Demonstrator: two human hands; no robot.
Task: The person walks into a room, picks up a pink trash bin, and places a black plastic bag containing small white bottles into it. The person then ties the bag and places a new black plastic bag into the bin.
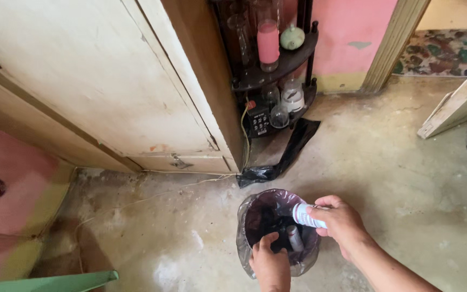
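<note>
A small bin [247,238] lined with a dark plastic bag stands on the concrete floor. My right hand [341,221] holds a white bottle [305,215] on its side over the bin's right rim. My left hand [270,262] grips the bin's near rim, fingers reaching inside. A small grey bottle [294,238] lies inside the bin among dark contents.
A black corner shelf [277,67] at the back carries a pink candle [268,43], jars and a black device. A black plastic bag [285,157] lies on the floor below it. A cream cupboard [109,81] fills the left. A doorway [395,43] opens at the right.
</note>
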